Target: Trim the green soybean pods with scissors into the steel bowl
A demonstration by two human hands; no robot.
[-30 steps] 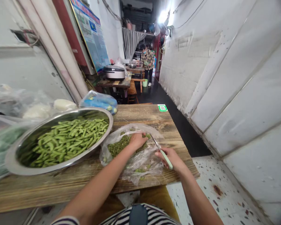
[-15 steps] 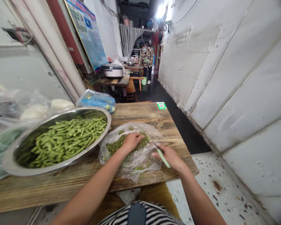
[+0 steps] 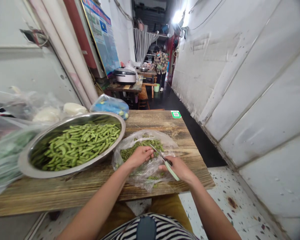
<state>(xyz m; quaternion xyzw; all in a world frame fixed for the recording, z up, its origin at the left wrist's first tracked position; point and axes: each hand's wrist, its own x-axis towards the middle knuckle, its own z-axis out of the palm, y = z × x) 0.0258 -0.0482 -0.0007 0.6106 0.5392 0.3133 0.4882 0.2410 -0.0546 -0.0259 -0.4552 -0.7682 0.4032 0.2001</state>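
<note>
Closely, left hand (image 3: 139,157) and right hand (image 3: 177,167) curl inward.

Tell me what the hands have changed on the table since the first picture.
The left hand has slid toward the near side of the plastic bag, beside the chopped greens. The right hand has swung the knife so its blade points further left, toward the greens, and still grips it. The steel bowl of pods stayed put on the table.

A steel bowl (image 3: 25,163) blocks left of the plastic bag (image 3: 145,176); rightward, terrazzo floor (image 3: 230,190) opens.
</note>
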